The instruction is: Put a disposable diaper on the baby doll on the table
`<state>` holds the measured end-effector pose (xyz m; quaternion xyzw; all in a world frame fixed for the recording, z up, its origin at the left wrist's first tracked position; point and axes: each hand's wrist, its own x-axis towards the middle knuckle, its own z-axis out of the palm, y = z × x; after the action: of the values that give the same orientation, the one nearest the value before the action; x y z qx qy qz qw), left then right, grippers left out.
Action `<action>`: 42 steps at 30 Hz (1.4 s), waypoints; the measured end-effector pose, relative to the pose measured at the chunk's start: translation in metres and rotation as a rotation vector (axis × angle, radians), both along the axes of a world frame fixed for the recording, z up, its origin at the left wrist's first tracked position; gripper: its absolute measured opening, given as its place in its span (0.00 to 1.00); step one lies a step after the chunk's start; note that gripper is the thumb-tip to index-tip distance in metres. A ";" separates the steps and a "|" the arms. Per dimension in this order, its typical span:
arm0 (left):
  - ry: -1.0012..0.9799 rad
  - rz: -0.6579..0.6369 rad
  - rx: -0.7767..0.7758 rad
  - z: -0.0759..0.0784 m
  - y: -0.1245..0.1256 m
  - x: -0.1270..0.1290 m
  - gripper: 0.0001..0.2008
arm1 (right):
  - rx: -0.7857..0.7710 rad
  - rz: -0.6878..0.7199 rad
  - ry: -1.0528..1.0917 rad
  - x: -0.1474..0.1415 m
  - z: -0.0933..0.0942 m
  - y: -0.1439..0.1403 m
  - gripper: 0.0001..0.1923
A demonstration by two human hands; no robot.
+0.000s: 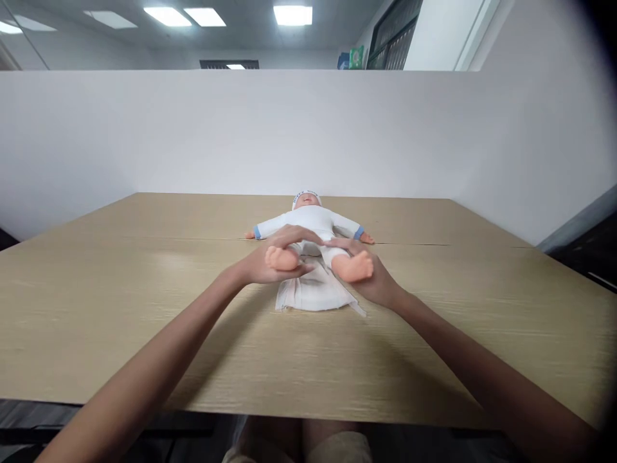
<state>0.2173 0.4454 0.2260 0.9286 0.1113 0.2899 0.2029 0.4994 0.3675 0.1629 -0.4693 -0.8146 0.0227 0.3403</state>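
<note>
A baby doll [315,220] in a white outfit with blue cuffs and a printed cap lies on its back, arms spread, feet towards me. A white diaper [315,296] is spread flat under its bottom, with its near end on the tabletop. My left hand [270,260] curves around the leg on the left, fingers above and thumb below, beside the bare foot [282,258]. Around the other leg is my right hand [378,280], its fingers reaching over towards the crotch. The other bare foot [355,267] partly covers that hand, and its thumb is hidden.
The wooden table [144,308] has a seam running across it behind the doll. A white partition [289,128] stands along the far edge. At right is a dark object [588,244] beside the table. My knees [299,444] are below the near edge.
</note>
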 end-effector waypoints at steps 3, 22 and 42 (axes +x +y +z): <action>0.156 0.010 0.092 -0.018 0.005 -0.033 0.20 | -0.021 0.122 -0.064 0.026 -0.014 -0.003 0.26; 0.501 0.003 0.243 -0.061 0.006 -0.066 0.43 | -0.064 0.279 -0.356 0.063 -0.029 0.001 0.34; 0.352 0.452 0.097 -0.059 -0.020 -0.015 0.12 | 0.004 -0.109 -0.283 -0.005 -0.045 -0.026 0.22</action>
<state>0.2019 0.4255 0.1668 0.9249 0.3350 0.1672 0.0658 0.4943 0.3413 0.1179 -0.5107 -0.8278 -0.0636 0.2234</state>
